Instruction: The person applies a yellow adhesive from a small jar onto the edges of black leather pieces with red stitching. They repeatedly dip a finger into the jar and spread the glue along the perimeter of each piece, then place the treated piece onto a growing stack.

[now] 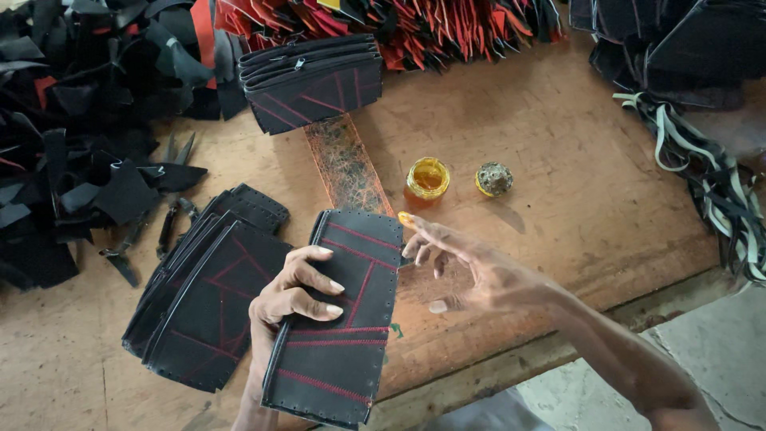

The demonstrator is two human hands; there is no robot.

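My left hand grips a black leather panel with red stitched lines and punched edge holes, holding it flat over the wooden table. My right hand hovers just right of the panel's top edge, fingers spread, with a dab of yellow glue on the index fingertip. Beyond that hand sits a small open jar of yellow glue, and its round lid lies beside it.
A fanned stack of similar black panels lies left of the held one. Another stack stands at the back, on a glue-stained strip. Black and red leather scraps pile at left and back; strips hang at right.
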